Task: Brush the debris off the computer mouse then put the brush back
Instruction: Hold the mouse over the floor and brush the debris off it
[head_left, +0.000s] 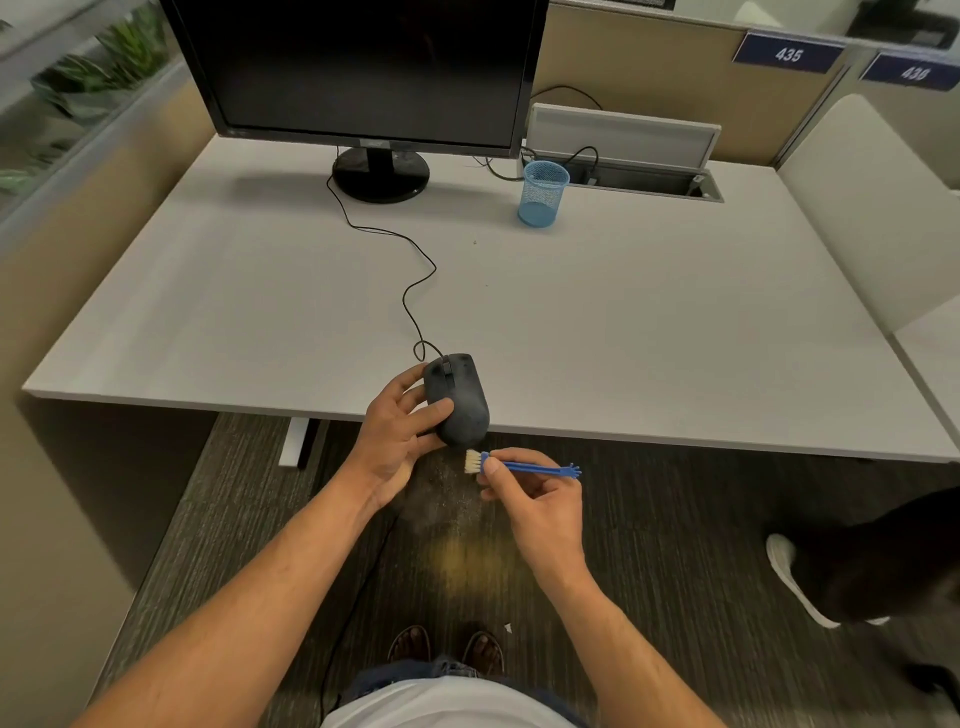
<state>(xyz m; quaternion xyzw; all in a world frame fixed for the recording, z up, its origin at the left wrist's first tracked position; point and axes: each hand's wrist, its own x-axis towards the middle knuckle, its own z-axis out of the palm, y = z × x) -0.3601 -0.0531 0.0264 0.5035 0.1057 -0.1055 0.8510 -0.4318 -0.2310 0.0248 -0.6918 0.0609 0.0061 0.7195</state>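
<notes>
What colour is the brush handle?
Blue, with pale bristles; the brush shows best in the head view.

Matt mouse (460, 397) — plastic brush (511, 464)

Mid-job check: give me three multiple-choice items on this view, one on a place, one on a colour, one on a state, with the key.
1. Where is the mouse?
A. in the left hand, at the desk's near edge
B. beside the monitor stand
C. on the floor

2. What colour is the brush handle?
A. red
B. blue
C. black

3. The mesh cup is:
A. tipped over
B. full of pens
C. upright, no pens visible

Key: 1 A, fingers wrap it there; 2 B, blue handle in the right hand; 3 C, it stands open-topped.
</notes>
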